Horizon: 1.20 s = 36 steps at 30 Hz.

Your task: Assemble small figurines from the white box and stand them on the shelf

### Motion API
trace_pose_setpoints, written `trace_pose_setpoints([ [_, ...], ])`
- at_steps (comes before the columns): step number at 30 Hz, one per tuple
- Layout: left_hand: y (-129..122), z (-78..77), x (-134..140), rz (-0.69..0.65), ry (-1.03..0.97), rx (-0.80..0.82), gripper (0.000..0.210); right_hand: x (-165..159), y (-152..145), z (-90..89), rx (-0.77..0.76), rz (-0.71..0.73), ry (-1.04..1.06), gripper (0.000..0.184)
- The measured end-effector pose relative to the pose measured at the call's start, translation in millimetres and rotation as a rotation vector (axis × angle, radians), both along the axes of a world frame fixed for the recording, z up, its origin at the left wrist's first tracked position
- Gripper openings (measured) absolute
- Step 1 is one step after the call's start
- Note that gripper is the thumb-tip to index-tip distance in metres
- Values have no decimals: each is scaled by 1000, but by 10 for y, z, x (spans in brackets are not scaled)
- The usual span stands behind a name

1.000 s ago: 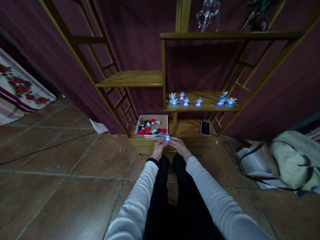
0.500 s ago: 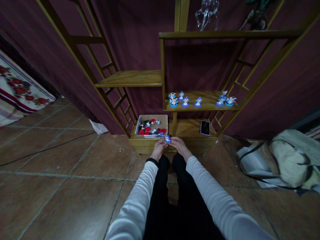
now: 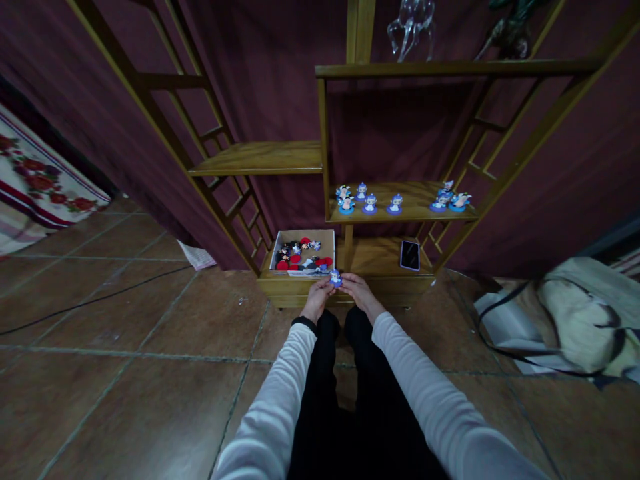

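Note:
Between my two hands is a small purple-and-white figurine [image 3: 335,278], upright on a round purple base. My left hand [image 3: 317,298] pinches it from the left, and my right hand [image 3: 359,291] grips it from the right. Just behind it stands an open white box [image 3: 327,241] holding several jumbled figurines and red discs. On the shelf [image 3: 420,212] above, similar purple figurines [image 3: 395,204] stand in the middle. Blue-and-white figurines [image 3: 346,204] are grouped at the shelf's left end, and more figurines [image 3: 459,201] cluster at its right end.
A phone [image 3: 410,255] lies on the low cabinet top, right of the box. Higher up are a bare-topped side shelf [image 3: 260,157] and a clear glass horse [image 3: 412,30]. A beige bag [image 3: 575,313] with a dark strap rests on the tiled floor at right; a cable [image 3: 100,301] runs at left.
The view has shifted very slightly. Both hands stay in place around the figurine, which looks turned a little; nothing was picked up or put down.

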<state>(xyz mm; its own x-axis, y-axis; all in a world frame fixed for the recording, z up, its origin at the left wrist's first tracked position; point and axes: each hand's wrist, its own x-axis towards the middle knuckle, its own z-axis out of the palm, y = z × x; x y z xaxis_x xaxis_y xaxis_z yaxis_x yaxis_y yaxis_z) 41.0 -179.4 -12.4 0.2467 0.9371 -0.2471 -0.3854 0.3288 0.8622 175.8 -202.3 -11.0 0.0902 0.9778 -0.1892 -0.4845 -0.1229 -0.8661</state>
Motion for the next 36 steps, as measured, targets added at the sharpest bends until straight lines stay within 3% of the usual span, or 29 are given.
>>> trace_pose_setpoints([
  [18, 6, 36, 10, 42, -13, -48, 21, -8, -24, 28, -12, 51, -45, 36],
  [29, 17, 26, 8, 42, 9, -30, 25, -10, -40, 56, -8, 157, -56, 32],
  [36, 15, 20, 8, 29, -35, -17, 25, 7, -42, 64, 4, 138, -26, 31],
])
